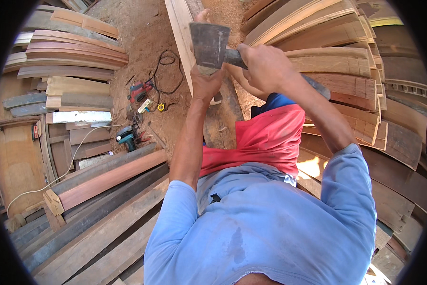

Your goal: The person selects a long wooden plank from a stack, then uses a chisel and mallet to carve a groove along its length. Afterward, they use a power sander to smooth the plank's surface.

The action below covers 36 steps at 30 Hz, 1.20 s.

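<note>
Two bare hands, upper centre. The right hand (269, 69) is wrapped around the dark handle of one hatchet-like tool with a broad dark metal blade (209, 42); the left hand (206, 86) curls around one pale, round-ended piece (206, 71), mostly blade-hidden. Left: one red power tool (139, 91), one teal power tool (125, 137), one small yellow tape measure (162, 107). Open brown floor (144, 33) separates stacked wooden boards (73, 52) from one long pale plank (179, 28).

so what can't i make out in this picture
Head view: pale object in the left hand, mostly hidden by it and the hatchet blade.
Head view: part of the hatchet handle, covered by the right hand.
Head view: far end of the pale plank, cut off by the top edge.
Head view: markings on the yellow tape measure, too small.
</note>
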### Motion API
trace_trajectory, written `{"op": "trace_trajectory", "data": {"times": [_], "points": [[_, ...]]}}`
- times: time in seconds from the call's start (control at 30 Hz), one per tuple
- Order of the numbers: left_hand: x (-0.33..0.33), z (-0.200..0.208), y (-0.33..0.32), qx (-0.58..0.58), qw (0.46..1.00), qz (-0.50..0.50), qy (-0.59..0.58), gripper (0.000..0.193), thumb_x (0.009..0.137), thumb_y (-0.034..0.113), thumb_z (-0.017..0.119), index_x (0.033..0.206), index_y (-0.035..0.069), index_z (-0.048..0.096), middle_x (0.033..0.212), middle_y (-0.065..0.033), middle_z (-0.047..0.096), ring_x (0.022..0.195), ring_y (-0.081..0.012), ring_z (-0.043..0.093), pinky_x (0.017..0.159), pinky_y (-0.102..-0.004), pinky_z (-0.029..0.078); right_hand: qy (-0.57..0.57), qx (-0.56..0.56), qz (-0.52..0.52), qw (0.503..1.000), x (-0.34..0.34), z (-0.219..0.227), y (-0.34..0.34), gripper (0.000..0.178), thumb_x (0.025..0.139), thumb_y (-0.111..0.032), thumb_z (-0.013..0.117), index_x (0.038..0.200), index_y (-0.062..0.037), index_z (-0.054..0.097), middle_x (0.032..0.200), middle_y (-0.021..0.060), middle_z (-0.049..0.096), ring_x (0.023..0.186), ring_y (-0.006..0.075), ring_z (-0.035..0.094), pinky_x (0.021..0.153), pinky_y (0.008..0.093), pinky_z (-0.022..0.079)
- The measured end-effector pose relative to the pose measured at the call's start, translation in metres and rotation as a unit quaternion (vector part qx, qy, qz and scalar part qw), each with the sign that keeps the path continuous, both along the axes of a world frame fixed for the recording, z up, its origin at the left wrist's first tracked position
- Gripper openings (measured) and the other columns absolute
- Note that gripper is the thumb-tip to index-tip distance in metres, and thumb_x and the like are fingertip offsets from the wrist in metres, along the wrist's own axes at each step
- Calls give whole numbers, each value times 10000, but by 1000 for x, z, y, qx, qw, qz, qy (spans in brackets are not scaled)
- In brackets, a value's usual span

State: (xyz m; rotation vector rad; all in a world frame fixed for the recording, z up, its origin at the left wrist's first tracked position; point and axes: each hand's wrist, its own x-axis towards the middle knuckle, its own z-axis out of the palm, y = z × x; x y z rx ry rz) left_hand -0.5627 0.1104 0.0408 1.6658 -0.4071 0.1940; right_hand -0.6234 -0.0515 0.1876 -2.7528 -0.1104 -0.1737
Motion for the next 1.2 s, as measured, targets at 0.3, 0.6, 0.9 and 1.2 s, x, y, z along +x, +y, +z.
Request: {"op": "trace_trajectory", "data": {"times": [0.3,0.6,0.9,1.2], "points": [[2,-13,6,16,999,7,-34,167,830,64,739,849,27,577,730,-42,635,697,-84,577,650,-289,502,-141,172,26,975,-12,62,13,338,825,-169,712,1089,19,616,804,256,654,807,426,655,718,471,515],[-25,-30,10,11,1000,-1,17,158,827,48,726,870,33,574,756,-33,626,708,-96,576,655,-290,496,121,-56,16,991,-16,-25,-4,352,814,-216,733,1052,16,617,953,267,685,945,437,662,806,496,530],[-1,-3,50,11,1000,21,-21,193,860,67,727,831,43,538,697,4,536,640,-74,516,586,-256,450,96,222,-8,970,-52,6,0,423,814,-149,730,1169,44,605,967,263,683,902,414,668,786,449,522],[17,10,50,22,999,13,-26,152,898,71,688,837,51,551,675,17,565,575,-60,564,533,-238,464,-84,375,11,923,-59,37,3,394,868,-92,726,1209,61,604,917,75,681,829,110,599,772,294,525]]}}
